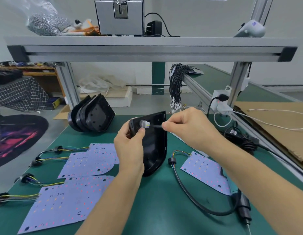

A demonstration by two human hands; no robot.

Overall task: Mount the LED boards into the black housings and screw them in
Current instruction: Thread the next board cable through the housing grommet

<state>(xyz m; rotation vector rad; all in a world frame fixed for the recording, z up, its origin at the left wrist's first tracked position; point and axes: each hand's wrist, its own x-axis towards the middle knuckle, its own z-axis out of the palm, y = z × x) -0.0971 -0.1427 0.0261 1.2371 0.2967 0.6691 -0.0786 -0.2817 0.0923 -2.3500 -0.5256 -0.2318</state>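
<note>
Across the lower half of the frame runs the green bench mat (157, 209), carrying everything the task needs. Largest items first: three LED boards (67, 200) lie flat at lower left, partly overlapping, each with a wire tail running off to frame left; a fourth LED board (205, 172) lies at lower right, its wires leading to a black cable (189, 192) that loops along the mat. At centre left, behind the boards, a stack of black housings (93, 116) leans on its side.

At frame centre, one black housing (155, 150) stands on its rounded end, long axis near vertical, straight edge uppermost and tipped toward the upper right. Left hand (130, 146) grips its left edge, thumb curled to the front. Right hand (186, 128) pinches a thin dark lead between thumb and forefinger; at the lead's far end sits a small white connector (144, 124), just against the housing's upper face beside the left thumb tip.

Key relation: connector lies to the left of the right hand, lead roughly horizontal, crossing the housing's axis. Whether the connector is already in the hole cannot be told. Judgement: the step in hand is threading the lead through the housing; the right hand is the working one. No board is mounted in this housing yet; no screws visible on the mat.
</note>
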